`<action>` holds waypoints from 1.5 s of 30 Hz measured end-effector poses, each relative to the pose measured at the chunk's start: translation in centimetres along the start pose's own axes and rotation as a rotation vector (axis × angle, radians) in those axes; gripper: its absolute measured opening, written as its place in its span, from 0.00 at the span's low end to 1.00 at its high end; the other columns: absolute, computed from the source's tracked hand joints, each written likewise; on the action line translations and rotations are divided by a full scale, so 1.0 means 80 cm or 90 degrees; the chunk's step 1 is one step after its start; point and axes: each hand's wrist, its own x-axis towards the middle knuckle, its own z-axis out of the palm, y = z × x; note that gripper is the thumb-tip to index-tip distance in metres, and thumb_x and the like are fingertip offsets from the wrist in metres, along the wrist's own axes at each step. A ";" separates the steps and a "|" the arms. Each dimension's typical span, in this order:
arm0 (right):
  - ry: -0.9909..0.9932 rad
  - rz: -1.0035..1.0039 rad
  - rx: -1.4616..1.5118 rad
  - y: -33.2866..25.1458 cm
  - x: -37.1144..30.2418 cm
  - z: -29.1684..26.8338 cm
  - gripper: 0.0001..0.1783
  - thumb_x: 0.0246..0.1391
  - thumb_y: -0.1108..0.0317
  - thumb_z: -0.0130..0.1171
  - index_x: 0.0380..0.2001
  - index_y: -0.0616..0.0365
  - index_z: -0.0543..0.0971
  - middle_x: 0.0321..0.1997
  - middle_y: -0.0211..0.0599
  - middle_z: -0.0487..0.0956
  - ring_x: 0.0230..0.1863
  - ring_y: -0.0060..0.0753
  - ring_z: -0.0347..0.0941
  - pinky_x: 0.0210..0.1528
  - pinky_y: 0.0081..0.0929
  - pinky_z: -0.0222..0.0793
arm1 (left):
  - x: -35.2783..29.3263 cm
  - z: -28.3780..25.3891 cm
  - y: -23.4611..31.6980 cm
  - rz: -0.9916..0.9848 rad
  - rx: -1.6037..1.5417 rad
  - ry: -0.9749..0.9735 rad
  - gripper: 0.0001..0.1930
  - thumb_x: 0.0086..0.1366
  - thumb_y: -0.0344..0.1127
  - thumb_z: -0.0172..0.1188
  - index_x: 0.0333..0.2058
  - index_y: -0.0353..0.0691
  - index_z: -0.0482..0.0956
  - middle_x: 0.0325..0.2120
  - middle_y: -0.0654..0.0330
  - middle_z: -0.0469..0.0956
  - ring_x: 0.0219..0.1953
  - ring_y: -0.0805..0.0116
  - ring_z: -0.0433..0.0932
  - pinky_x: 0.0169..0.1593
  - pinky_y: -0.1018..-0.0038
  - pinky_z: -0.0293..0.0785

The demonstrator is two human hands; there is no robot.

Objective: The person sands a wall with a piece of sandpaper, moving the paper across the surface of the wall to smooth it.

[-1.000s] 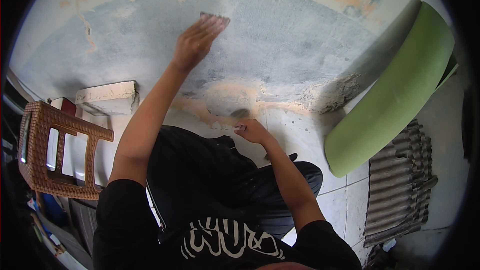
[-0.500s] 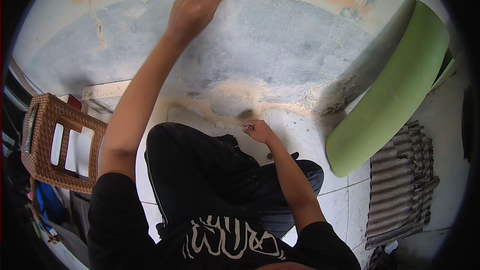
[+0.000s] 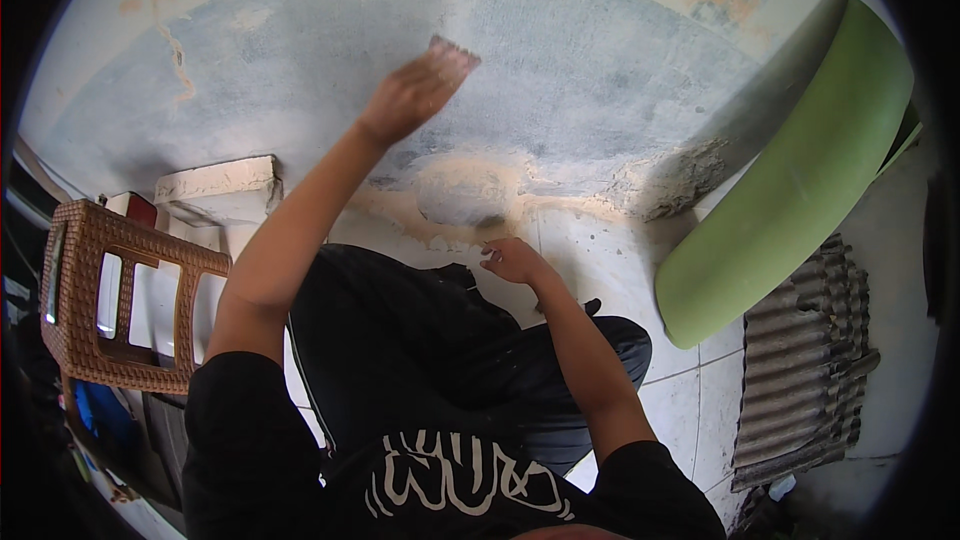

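My left hand (image 3: 415, 95) reaches up to the patched grey wall (image 3: 560, 70). Its fingers are pressed flat round a thin brown piece that looks like sandpaper (image 3: 462, 48), held against the wall surface; the hand is slightly blurred and hides most of the piece. A pale, dusty streak runs up the wall above it. Down by the bent knees, my right hand (image 3: 515, 262) hovers near the foot of the wall. Its fingers are loosely curled and apart, and I see nothing held in them. Just beyond it lies a rounded, plastered bump (image 3: 460, 195) at the wall's base.
A brown woven-pattern stool (image 3: 130, 370) stands at the left, near a pale block (image 3: 220, 180) against the wall. On the right leans a curved green panel (image 3: 790, 190). Broken corrugated sheets (image 3: 800, 370) lie beyond it on the white tiled floor (image 3: 670, 410).
My left hand has moved down the wall from its upper part, the brown piece now showing at its fingertips. My right hand has stayed almost in place.
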 end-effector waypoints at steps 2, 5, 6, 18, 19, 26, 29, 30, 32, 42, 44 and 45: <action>-0.014 0.021 0.001 0.002 -0.002 0.000 0.21 0.53 0.58 0.66 0.45 0.61 0.83 0.38 0.48 0.85 0.41 0.46 0.83 0.48 0.36 0.76 | -0.028 0.003 0.023 0.000 -0.023 -0.025 0.21 0.64 0.27 0.58 0.57 0.41 0.77 0.52 0.57 0.81 0.56 0.64 0.79 0.65 0.66 0.74; -0.014 0.029 -0.010 0.007 -0.006 0.000 0.20 0.53 0.58 0.65 0.45 0.60 0.83 0.38 0.49 0.85 0.41 0.47 0.83 0.48 0.36 0.77 | -0.055 -0.002 0.046 -0.005 -0.035 -0.091 0.20 0.63 0.27 0.58 0.55 0.37 0.78 0.52 0.57 0.80 0.56 0.64 0.77 0.65 0.66 0.73; -0.013 0.028 -0.012 0.009 -0.006 0.001 0.20 0.53 0.58 0.65 0.45 0.60 0.83 0.38 0.49 0.85 0.41 0.47 0.83 0.48 0.36 0.77 | -0.060 -0.004 0.051 -0.007 -0.037 -0.116 0.20 0.62 0.27 0.58 0.54 0.36 0.78 0.52 0.57 0.79 0.57 0.64 0.77 0.66 0.65 0.72; 0.008 0.042 -0.054 0.023 0.003 0.011 0.20 0.55 0.56 0.64 0.45 0.60 0.83 0.41 0.52 0.85 0.45 0.51 0.82 0.51 0.40 0.76 | 0.012 -0.069 0.004 -0.098 -0.017 0.048 0.19 0.62 0.20 0.59 0.51 0.42 0.81 0.49 0.61 0.83 0.55 0.62 0.80 0.63 0.64 0.75; -0.021 0.058 -0.057 0.024 0.004 0.011 0.21 0.55 0.55 0.64 0.45 0.59 0.83 0.45 0.50 0.84 0.50 0.50 0.80 0.54 0.41 0.74 | 0.020 -0.074 -0.010 -0.091 0.046 0.092 0.18 0.62 0.20 0.59 0.50 0.42 0.81 0.50 0.62 0.83 0.56 0.64 0.80 0.63 0.65 0.76; -0.075 0.088 -0.067 0.021 0.009 0.014 0.22 0.55 0.53 0.64 0.47 0.56 0.83 0.51 0.47 0.82 0.55 0.49 0.77 0.58 0.42 0.71 | -0.003 -0.041 -0.025 -0.116 0.069 0.009 0.17 0.62 0.20 0.60 0.49 0.44 0.83 0.51 0.62 0.82 0.56 0.67 0.79 0.64 0.65 0.75; -0.085 0.086 -0.071 0.017 0.015 0.013 0.23 0.55 0.53 0.64 0.48 0.56 0.82 0.51 0.47 0.82 0.56 0.49 0.76 0.59 0.42 0.71 | -0.051 -0.006 -0.003 -0.106 0.033 0.015 0.16 0.61 0.22 0.61 0.48 0.41 0.83 0.49 0.60 0.83 0.55 0.65 0.80 0.62 0.66 0.77; -0.088 0.085 -0.069 0.015 0.013 0.016 0.23 0.55 0.53 0.64 0.48 0.56 0.82 0.51 0.47 0.82 0.56 0.49 0.76 0.59 0.42 0.71 | -0.067 0.000 0.014 -0.105 0.006 -0.013 0.16 0.61 0.22 0.61 0.48 0.40 0.83 0.48 0.59 0.84 0.55 0.65 0.81 0.61 0.66 0.78; -0.052 0.051 -0.077 0.011 0.007 0.015 0.23 0.56 0.55 0.64 0.50 0.59 0.81 0.46 0.51 0.84 0.50 0.51 0.80 0.56 0.40 0.73 | -0.093 0.009 0.043 -0.106 -0.022 -0.037 0.16 0.61 0.23 0.61 0.48 0.39 0.83 0.47 0.58 0.84 0.54 0.64 0.81 0.60 0.67 0.79; -0.091 0.080 -0.092 0.014 0.013 0.012 0.26 0.55 0.51 0.64 0.52 0.55 0.81 0.55 0.47 0.81 0.59 0.49 0.75 0.62 0.42 0.69 | -0.162 0.021 0.096 -0.080 -0.049 -0.249 0.22 0.59 0.27 0.57 0.54 0.34 0.78 0.50 0.55 0.81 0.55 0.64 0.79 0.62 0.66 0.75; -0.090 0.083 -0.091 0.019 0.010 0.011 0.27 0.54 0.50 0.64 0.53 0.55 0.80 0.56 0.47 0.80 0.59 0.48 0.75 0.62 0.42 0.69 | -0.161 0.020 0.103 -0.064 -0.066 -0.274 0.23 0.59 0.27 0.56 0.55 0.34 0.77 0.50 0.55 0.81 0.55 0.63 0.79 0.62 0.65 0.75; -0.086 0.087 -0.088 0.021 0.009 0.010 0.27 0.54 0.50 0.64 0.53 0.55 0.80 0.56 0.47 0.80 0.59 0.48 0.75 0.62 0.42 0.69 | -0.160 0.020 0.103 -0.077 -0.075 -0.276 0.22 0.59 0.27 0.56 0.54 0.34 0.78 0.50 0.55 0.81 0.55 0.63 0.79 0.62 0.65 0.74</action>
